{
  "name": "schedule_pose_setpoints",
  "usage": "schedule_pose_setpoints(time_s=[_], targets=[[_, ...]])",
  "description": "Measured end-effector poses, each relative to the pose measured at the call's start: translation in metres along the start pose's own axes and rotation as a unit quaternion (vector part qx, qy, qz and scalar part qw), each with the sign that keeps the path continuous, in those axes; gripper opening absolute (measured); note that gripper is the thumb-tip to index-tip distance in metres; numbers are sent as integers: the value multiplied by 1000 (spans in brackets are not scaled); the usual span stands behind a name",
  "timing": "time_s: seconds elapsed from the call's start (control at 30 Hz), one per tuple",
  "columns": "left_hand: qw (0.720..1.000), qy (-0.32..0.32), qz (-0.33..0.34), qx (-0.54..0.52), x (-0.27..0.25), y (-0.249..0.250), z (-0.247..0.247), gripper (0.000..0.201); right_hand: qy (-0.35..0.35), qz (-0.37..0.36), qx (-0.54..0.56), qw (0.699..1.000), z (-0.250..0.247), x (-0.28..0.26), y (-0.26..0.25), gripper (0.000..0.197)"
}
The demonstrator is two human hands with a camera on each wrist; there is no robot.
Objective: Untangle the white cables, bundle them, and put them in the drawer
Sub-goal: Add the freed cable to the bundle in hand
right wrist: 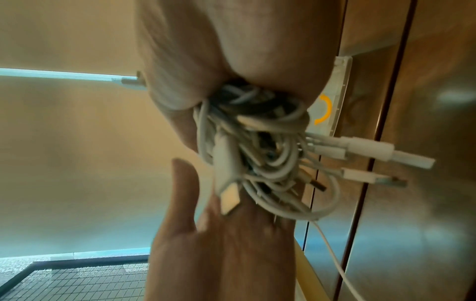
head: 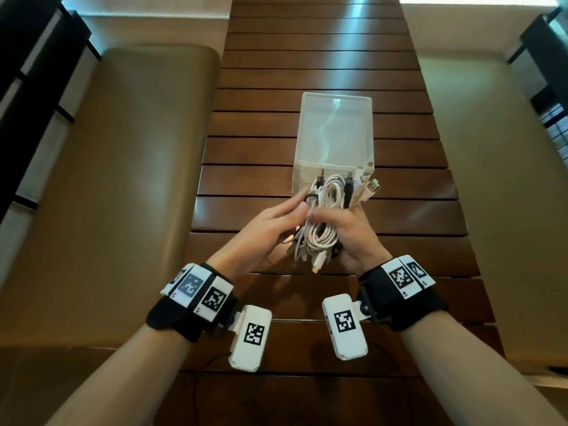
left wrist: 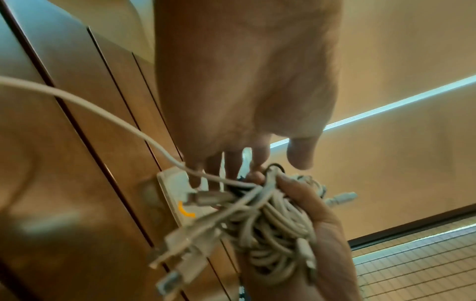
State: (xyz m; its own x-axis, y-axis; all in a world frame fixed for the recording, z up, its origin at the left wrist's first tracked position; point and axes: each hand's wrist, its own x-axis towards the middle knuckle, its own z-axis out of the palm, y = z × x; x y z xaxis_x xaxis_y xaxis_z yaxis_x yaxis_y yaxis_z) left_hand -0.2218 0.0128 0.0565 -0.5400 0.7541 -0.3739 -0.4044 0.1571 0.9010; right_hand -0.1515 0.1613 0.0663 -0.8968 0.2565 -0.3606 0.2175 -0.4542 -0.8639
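Cables (head: 327, 216) gripped in right hand (head: 353, 238), above table (head: 415, 192).

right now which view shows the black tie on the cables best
The head view: the black tie loops over the left fingers beside the cables that the right hand grips. The left wrist view shows only a small dark loop. In the right wrist view I cannot make it out.

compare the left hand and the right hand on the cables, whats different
The right hand grips the coiled bundle of white cables, fingers curled round it; the left hand has straight fingers that only touch the bundle's side. The right hand carries the bundle's weight; the left carries none. Both are raised above the wooden table, near the drawer.
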Motion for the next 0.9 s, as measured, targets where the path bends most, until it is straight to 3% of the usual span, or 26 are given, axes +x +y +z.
schedule_pose_setpoints(time_s=[0.07, 0.1, 0.17, 0.2, 0.27, 0.33, 0.43, 0.5, 0.6, 0.9], targets=[[987, -23, -17, 155, -11, -8, -16, 61, -16, 21, 23, 999, -6, -1, -2, 38], [964, -43, -31, 259, -17, -14, -25, 54, -29, 32, 32, 999, -10, -1, -4, 44], [921, -47, -62, 381, -30, -24, -40, 22, -52, 50, 47, 996, -20, -1, -7, 40], [927, -44, -75, 365, -38, -28, -45, 13, -62, 55, 50, 995, -24, -1, -9, 39], [964, -46, -77, 250, -52, -34, -55, 27, -77, 57, 38, 995, -28, 0, -12, 41], [988, 1, -36, 152, -60, -30, -58, 42, -69, 36, -1, 997, -29, 0, -13, 43], [984, 160, 36, 71, -55, -22, -53, 37, -67, 1, -88, 994, -21, -3, -6, 56], [976, 208, 62, 14, -43, -16, -41, 30, -83, -2, -121, 989, -15, -7, 0, 52], [972, 230, 50, -18, -27, -8, -22, 23, -110, -8, -148, 983, -5, -12, 7, 37], [979, 200, -38, -28, -12, -6, 21, 29, -35, -37, -70, 996, 3, -17, 33, 44]])
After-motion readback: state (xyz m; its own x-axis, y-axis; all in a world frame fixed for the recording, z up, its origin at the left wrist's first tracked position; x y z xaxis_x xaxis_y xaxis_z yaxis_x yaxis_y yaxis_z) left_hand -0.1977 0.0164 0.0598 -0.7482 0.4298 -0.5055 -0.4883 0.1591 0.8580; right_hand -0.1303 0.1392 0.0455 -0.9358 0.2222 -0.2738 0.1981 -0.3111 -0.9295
